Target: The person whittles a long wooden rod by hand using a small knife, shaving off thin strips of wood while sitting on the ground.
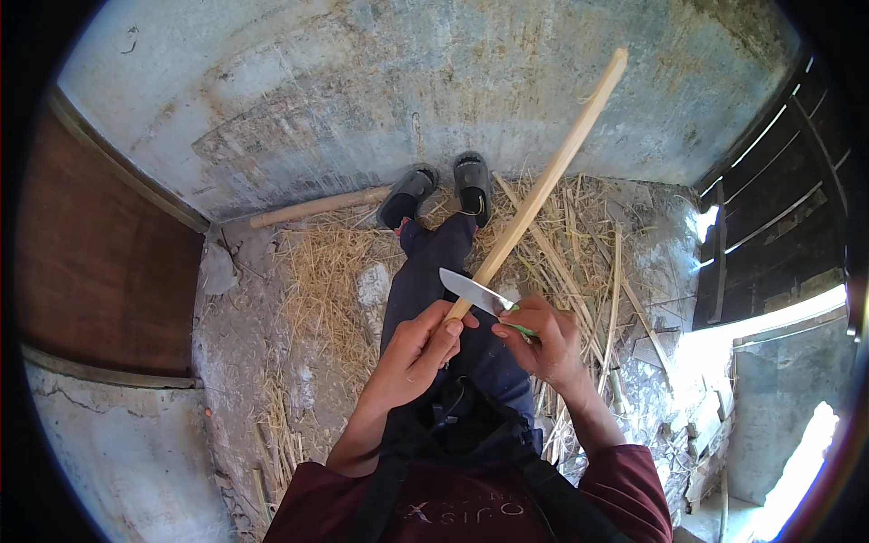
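Observation:
A long, pale wooden stick (548, 181) slants away from me over my legs, its far end up and to the right. My left hand (424, 348) is closed around its near end, thumb on top. In my right hand (546, 342) is a knife (473, 291) with a green handle, mostly hidden by the fingers. The blade lies across the stick just beyond my left hand, its tip pointing left. Whether the edge bites into the wood, I cannot tell.
Straw and shavings (330, 271) cover the floor around my dark shoes (471, 185). A thicker pole (317, 206) lies along the foot of the stained wall (362, 100). Thin strips (615, 299) are scattered to the right. A brown panel (109, 244) stands left, dark slatted boards (778, 199) right.

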The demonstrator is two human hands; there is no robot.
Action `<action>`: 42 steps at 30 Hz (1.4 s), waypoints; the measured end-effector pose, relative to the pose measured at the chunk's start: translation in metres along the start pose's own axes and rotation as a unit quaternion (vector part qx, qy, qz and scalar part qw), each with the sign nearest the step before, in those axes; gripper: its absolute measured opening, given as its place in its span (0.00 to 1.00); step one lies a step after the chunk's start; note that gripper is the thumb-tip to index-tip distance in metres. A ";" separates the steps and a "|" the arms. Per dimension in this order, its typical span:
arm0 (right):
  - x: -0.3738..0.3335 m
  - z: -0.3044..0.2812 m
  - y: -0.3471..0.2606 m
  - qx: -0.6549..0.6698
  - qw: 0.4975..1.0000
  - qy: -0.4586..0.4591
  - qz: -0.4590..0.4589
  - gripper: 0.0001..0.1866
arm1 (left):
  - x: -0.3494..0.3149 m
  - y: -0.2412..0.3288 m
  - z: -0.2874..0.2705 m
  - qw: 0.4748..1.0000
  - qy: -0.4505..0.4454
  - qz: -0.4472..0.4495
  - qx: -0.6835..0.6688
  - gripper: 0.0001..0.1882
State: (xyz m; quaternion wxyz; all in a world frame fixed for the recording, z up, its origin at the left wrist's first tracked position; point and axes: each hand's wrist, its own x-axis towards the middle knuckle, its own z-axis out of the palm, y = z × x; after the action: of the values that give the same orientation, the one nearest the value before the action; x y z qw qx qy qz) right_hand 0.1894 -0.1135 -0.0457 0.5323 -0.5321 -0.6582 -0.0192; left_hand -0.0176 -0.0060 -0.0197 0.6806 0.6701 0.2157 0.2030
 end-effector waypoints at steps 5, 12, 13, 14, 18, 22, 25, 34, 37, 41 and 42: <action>0.001 0.004 -0.005 -0.042 0.998 -0.021 -0.033 0.16 | -0.005 -0.004 0.002 0.999 0.029 0.016 0.044 0.15; -0.001 0.013 -0.010 -0.024 0.997 -0.071 -0.032 0.14 | -0.004 -0.004 -0.001 0.999 -0.011 0.004 0.037 0.23; -0.002 0.015 -0.010 -0.020 0.997 -0.071 -0.032 0.14 | -0.004 -0.002 0.000 1.000 -0.010 0.000 0.025 0.23; -0.002 0.015 -0.010 -0.020 0.997 -0.072 -0.032 0.15 | -0.004 0.000 0.002 1.000 -0.009 -0.004 0.012 0.23; 0.001 0.013 -0.011 -0.007 0.998 -0.063 -0.031 0.17 | -0.007 -0.007 -0.003 0.999 -0.031 -0.014 0.025 0.24; 0.002 0.011 -0.012 -0.007 0.999 -0.051 -0.018 0.18 | -0.007 -0.004 -0.001 0.999 -0.039 -0.021 0.016 0.24; 0.000 0.010 -0.012 -0.015 0.996 -0.081 -0.033 0.18 | -0.007 -0.005 -0.002 0.999 -0.039 -0.016 0.018 0.25; 0.004 0.009 -0.011 -0.027 0.996 -0.067 -0.042 0.16 | -0.009 -0.008 -0.002 0.998 -0.020 0.005 0.066 0.24; 0.006 0.010 -0.010 -0.007 0.999 -0.041 -0.020 0.15 | -0.012 -0.014 -0.004 0.996 -0.005 0.018 0.090 0.20; 0.007 0.009 -0.013 -0.012 0.999 -0.040 -0.020 0.15 | -0.010 0.002 0.000 0.996 0.004 0.022 0.091 0.19; 0.007 0.009 -0.014 -0.013 0.999 -0.039 -0.021 0.15 | -0.009 0.003 0.002 0.996 0.010 0.026 0.086 0.19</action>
State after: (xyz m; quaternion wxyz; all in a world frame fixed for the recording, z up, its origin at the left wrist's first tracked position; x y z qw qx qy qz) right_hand 0.1738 -0.1097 -0.0368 0.4987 -0.5254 -0.6892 -0.0183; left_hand -0.0241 -0.0125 -0.0166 0.6126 0.7296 0.2219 0.2077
